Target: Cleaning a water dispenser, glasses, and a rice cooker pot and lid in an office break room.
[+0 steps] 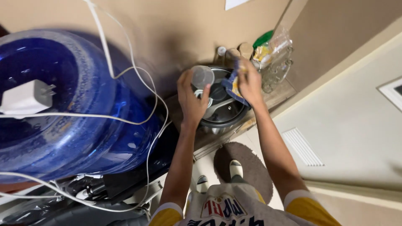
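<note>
Head view looks straight down on a big blue water jug [63, 104] — the largest thing here, filling the left side, with a white power adapter [26, 98] lying on top of it and white cables [125, 83] trailing across it.

Right of the jug, against the tan wall, a round cooker pot [222, 111] with a dark lid stands on a low wooden surface [276, 98]. Both hands work above this pot. The left hand [191, 100], on the pot's jug side, has its grip closed around a small clear plastic cup [202, 76], holding it tipped on its side over the lid's edge. The right hand [250, 81], over the far side of the pot, pinches a blue-and-yellow pouch [231, 86] that hangs down onto the lid.

Beyond the pot, near the wall, sit a clear plastic bag [274, 52] with yellow contents, something green [263, 38] at its back, and a few small jars [234, 53] — too blurred to tell more.

Below the pot, on the floor, a brown round mat [251, 163] lies under the person's feet.
</note>
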